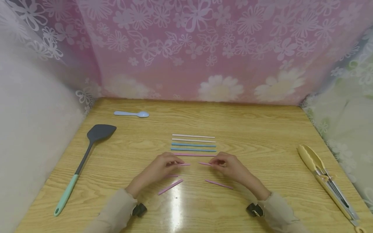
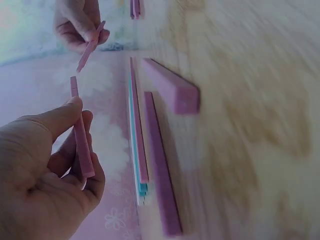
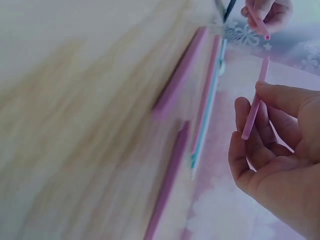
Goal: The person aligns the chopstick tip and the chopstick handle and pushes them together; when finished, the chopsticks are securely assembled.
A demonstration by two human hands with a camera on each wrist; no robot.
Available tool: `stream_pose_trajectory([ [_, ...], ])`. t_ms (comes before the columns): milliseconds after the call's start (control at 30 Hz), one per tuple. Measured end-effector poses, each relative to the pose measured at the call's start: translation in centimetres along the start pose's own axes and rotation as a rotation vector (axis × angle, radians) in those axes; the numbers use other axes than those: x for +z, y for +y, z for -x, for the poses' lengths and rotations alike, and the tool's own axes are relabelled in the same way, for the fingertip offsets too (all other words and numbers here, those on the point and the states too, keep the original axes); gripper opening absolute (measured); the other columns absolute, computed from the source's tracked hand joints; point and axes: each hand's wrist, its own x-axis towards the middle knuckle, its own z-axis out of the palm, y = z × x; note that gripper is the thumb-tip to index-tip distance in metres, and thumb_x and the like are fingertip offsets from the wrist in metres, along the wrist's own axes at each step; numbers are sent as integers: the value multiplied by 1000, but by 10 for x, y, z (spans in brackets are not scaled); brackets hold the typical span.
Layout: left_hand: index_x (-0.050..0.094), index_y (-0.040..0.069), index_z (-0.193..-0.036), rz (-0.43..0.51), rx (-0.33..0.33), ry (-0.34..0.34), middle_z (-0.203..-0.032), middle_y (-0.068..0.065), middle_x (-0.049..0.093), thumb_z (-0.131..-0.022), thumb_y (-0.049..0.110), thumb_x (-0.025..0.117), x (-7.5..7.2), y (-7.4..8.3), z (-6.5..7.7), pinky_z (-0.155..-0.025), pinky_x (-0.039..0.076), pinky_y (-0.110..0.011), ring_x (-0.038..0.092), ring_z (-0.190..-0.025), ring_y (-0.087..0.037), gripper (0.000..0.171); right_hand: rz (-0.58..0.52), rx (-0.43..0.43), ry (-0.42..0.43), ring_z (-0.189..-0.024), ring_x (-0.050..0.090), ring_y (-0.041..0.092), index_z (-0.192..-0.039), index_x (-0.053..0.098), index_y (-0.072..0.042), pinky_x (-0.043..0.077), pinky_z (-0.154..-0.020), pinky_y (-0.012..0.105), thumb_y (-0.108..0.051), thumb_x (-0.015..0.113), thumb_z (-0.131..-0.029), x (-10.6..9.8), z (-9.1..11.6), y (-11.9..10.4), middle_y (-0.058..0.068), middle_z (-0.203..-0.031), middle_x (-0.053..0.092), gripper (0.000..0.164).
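My left hand (image 1: 160,166) pinches a short pink stick (image 2: 82,142) between thumb and fingers. Facing it, my right hand (image 1: 231,166) pinches another short pink stick (image 3: 256,110). The held sticks point tip to tip, with a small gap between them in the head view. Just beyond the hands lies a row of thin sticks: a long pink one (image 1: 193,154), two blue ones (image 1: 193,149) and two white ones (image 1: 193,136). On the near side, a loose pink stick (image 1: 170,187) slants below my left hand, and another pink stick (image 1: 218,184) lies below my right.
A spatula (image 1: 84,155) with a mint handle lies at the left, and a light blue spoon (image 1: 131,113) behind it. Tongs (image 1: 326,181) with cream tips rest at the right. Floral cloth (image 1: 175,64) stands behind the wooden table (image 1: 256,129) and along its sides.
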Motion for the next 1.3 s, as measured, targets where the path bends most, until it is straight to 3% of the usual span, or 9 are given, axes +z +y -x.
stream_pose_trajectory([
  [333, 70, 8, -109, 40, 40, 31, -102, -1, 68, -93, 11, 61, 4, 11, -4, -79, 52, -24, 57, -94, -14, 18, -42, -71, 39, -77, 55, 4, -93, 71, -9, 53, -72, 25, -3, 68, -86, 2, -1, -17, -7, -83, 61, 10],
  [533, 69, 8, -111, 56, 32, 42, -103, 0, 67, -93, 10, 61, 5, 11, -4, -76, 51, -23, 55, -91, -12, 20, -64, -58, 45, -75, 54, 4, -92, 71, -7, 53, -68, 23, 0, 69, -85, 2, -2, -18, -6, -81, 60, 10],
  [633, 69, 9, -112, 53, 25, 41, -102, 1, 66, -93, 12, 61, 6, 11, -4, -73, 50, -22, 54, -89, -11, 21, -85, -53, 49, -75, 55, 4, -92, 71, -5, 53, -65, 23, 1, 68, -84, 3, -2, -18, -4, -81, 60, 11],
  [867, 68, 7, -113, 79, 44, 37, -105, -1, 65, -95, 12, 59, 6, 13, -3, -82, 52, -24, 57, -94, -13, 21, -113, -49, 56, -76, 54, 7, -96, 71, -4, 51, -63, 22, -1, 67, -87, 3, -1, -22, 5, -86, 63, 10],
  [1100, 68, 5, -111, 69, 81, 31, -101, -3, 65, -94, 9, 59, 7, 17, -5, -68, 51, -20, 55, -79, -7, 20, -110, -94, 102, -60, 38, 2, -95, 72, -6, 36, -50, 17, -6, 68, -87, 10, -3, -20, -2, -79, 59, 9],
  [1300, 68, 3, -110, 68, 113, 31, -98, -4, 63, -93, 8, 60, 6, 19, -4, -65, 50, -19, 52, -77, -5, 19, -96, -144, 148, -63, 41, 1, -90, 73, -5, 39, -52, 16, -5, 69, -86, 13, -1, -25, -2, -82, 62, 6],
])
